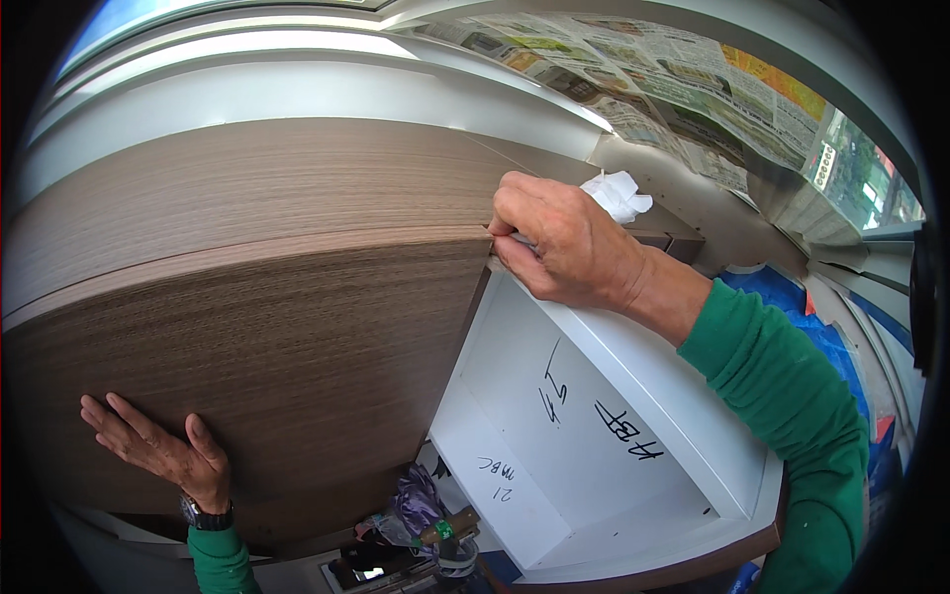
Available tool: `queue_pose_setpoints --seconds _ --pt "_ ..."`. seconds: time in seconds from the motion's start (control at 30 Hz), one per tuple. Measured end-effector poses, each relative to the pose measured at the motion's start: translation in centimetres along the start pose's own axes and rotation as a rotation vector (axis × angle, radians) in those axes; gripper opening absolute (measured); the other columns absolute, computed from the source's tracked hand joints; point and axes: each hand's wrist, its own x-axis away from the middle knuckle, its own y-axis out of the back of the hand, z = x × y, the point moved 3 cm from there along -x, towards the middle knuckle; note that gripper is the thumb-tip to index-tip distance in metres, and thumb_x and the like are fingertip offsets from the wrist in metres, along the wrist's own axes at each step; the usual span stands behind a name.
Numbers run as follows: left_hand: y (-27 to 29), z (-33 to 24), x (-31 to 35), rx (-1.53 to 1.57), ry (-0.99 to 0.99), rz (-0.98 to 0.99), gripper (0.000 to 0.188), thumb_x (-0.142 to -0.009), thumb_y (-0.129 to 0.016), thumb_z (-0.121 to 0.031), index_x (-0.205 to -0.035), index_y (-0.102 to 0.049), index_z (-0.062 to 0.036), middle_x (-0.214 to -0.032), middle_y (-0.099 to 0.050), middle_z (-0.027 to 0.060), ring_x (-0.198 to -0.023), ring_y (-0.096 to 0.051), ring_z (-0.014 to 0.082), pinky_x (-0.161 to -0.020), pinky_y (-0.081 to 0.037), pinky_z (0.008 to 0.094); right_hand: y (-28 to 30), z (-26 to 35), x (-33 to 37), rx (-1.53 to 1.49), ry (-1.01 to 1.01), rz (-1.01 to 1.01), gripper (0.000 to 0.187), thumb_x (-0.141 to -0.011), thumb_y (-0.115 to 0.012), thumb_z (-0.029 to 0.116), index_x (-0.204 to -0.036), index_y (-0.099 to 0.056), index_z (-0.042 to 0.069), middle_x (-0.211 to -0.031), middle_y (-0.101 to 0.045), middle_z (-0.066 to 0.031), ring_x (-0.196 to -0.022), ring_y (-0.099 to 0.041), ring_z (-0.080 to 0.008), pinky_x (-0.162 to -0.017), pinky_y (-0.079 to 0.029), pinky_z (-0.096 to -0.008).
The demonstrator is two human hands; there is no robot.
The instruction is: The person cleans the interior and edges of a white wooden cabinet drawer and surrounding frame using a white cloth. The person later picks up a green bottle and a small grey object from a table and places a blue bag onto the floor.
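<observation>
My left hand lies flat with its fingers spread against a large brown wood-grain panel, low on its left side. A dark watch is on that wrist. At the panel's upper right corner, my right hand is closed in a pinch, thumb below and curled fingers above. Whatever sits between those fingertips is too small or hidden to make out. Under the right hand and forearm runs the front edge of a white open cabinet box, with black handwritten marks on its inner faces.
Behind the panel is a wood-grain ledge below a window frame. Crumpled white paper rests beyond my right hand. Newspaper covers the right window; blue sheeting lies below. Bags and a brown bottle lie beneath the panel.
</observation>
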Motion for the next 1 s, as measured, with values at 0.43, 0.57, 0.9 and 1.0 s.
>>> queue_pose_setpoints --seconds 0.43,0.57,0.9,1.0 --pt "0.2 0.4 0.2 -0.019 0.007 0.023 0.080 -0.105 -0.032 -0.059 -0.164 -0.017 -0.0073 -0.169 -0.014 0.0225 -0.156 -0.014 0.0434 -0.122 -0.011 0.0647 0.5 -0.3 -0.2 0.209 0.040 0.116 0.026 -0.090 -0.073 0.016 -0.086 -0.050 0.003 -0.084 -0.053 -0.0118 -0.070 -0.059 -0.0321 -0.064 -0.052 -0.0438" --pt "0.3 0.0 -0.3 -0.007 0.004 -0.001 0.076 -0.106 -0.034 -0.056 -0.164 -0.016 -0.0100 -0.170 -0.016 0.0189 -0.157 -0.014 0.0399 -0.123 -0.011 0.0619 -0.1 1.0 -0.6 0.267 0.147 0.090 0.027 -0.093 -0.071 0.019 -0.086 -0.049 0.003 -0.083 -0.053 -0.0122 -0.069 -0.059 -0.0318 -0.062 -0.052 -0.0430" --pt "0.2 0.0 -0.5 0.004 -0.007 -0.017 0.075 -0.107 -0.036 -0.054 -0.164 -0.017 -0.0106 -0.170 -0.016 0.0182 -0.157 -0.015 0.0394 -0.122 -0.012 0.0634 5.2 -2.0 2.1 0.197 -0.229 -0.050 0.020 -0.094 -0.067 0.012 -0.085 -0.053 0.002 -0.078 -0.058 -0.0149 -0.068 -0.060 -0.0328 -0.064 -0.048 -0.0438" --pt "0.3 0.0 -0.4 -0.001 -0.013 -0.014 0.074 -0.106 -0.037 -0.054 -0.164 -0.018 -0.0113 -0.169 -0.017 0.0177 -0.156 -0.015 0.0391 -0.122 -0.014 0.0639 7.9 -2.9 5.7 0.228 -0.469 -0.030 0.021 -0.092 -0.069 0.015 -0.085 -0.056 0.001 -0.078 -0.064 -0.0163 -0.071 -0.062 -0.0315 -0.067 -0.050 -0.0406"
